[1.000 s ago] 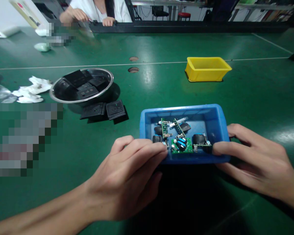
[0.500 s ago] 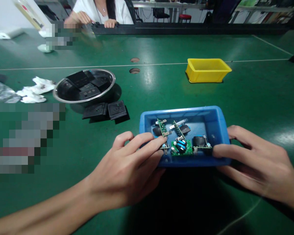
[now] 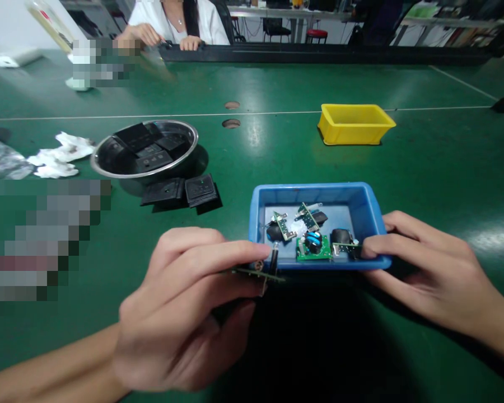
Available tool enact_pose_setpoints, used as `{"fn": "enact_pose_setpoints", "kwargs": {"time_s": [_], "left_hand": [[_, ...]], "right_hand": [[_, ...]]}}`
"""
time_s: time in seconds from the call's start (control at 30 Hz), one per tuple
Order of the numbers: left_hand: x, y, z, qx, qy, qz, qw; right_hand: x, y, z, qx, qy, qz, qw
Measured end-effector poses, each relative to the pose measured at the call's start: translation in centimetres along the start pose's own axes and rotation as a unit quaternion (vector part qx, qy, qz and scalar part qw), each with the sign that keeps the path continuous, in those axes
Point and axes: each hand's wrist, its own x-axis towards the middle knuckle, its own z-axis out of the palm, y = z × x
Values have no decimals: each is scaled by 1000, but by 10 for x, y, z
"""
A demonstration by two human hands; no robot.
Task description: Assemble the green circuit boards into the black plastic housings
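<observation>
1. Clear plastic bag point(image 3: 2, 158) and crumpled white paper point(image 3: 63, 154): far left of the blue bin, on the green counter point(image 3: 252, 157).
2. Steel bowl point(image 3: 145, 176), one: left of and beyond the blue bin, holding black plastic cases point(image 3: 153, 159).
3. Loose black pieces point(image 3: 199, 189): between the bowl and the blue bin, just beside the bowl.
4. My left hand point(image 3: 180, 313): at the blue bin's near left corner, fingers closed on a circuit board.
5. Circuit board point(image 3: 256, 273), one: the fresh change. I now have it out over the near left rim, roughly level. I judge it free of the others, to be handled singly.
6. Blue bin point(image 3: 319, 188): the landmark, upright. Four circuit boards point(image 3: 314, 253) visible inside, leaning at mixed angles.
7. Yellow bin point(image 3: 355, 134): beyond the blue bin, well apart, upright; no contents visible.
8. My right hand point(image 3: 439, 268): gripping the blue bin's right end, fingertips over the rim; I judge it is steadying the bin.
</observation>
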Motion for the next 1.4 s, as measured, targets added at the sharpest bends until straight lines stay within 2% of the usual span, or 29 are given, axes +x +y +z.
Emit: {"fn": "enact_pose_setpoints", "kwargs": {"time_s": [0.03, 0.1, 0.2, 0.3, 0.5, 0.63, 0.73, 0.83, 0.97, 1.07, 1.17, 1.3, 1.37, 1.4], "left_hand": [[2, -1, 1, 7, 18, 29, 999], [6, -4, 6, -14, 4, 54, 998], [8, -13, 19, -55, -10, 44, 997], [6, -20, 28, -80, -41, 50, 995], [4, -22, 31, -95, -59, 67, 991], [6, -20, 27, -90, -49, 38, 994], [8, -19, 27, -107, -24, -13, 994], [9, -18, 27, -134, -29, -102, 985], [9, -17, 29, -168, -55, -176, 968], [10, -18, 30, -157, -58, -184, 969], [10, -19, 29, -116, -63, -192, 972], [11, -19, 30, -83, -90, -174, 977], [12, -20, 30, -76, -101, -149, 981], [12, -20, 31, -75, -109, -135, 982]], "right_hand": [[0, 4, 1, 6, 3, 16, 1000], [1, 12, 5, 25, 9, 53, 998], [4, 27, 12, 47, 15, 123, 991], [16, 42, 22, 87, 53, 168, 980], [78, 76, 60, 161, 99, 175, 966], [112, 96, 75, 177, 137, 169, 960], [117, 114, 71, 140, 193, 188, 953], [111, 142, 58, 19, 243, 256, 935], [100, 184, 42, -101, 200, 307, 925], [93, 203, 37, -119, 213, 273, 931], [90, 200, 35, -88, 275, 215, 933], [90, 167, 34, -43, 311, 189, 930], [91, 145, 36, -42, 310, 160, 936], [91, 135, 38, -47, 277, 137, 950]]}}
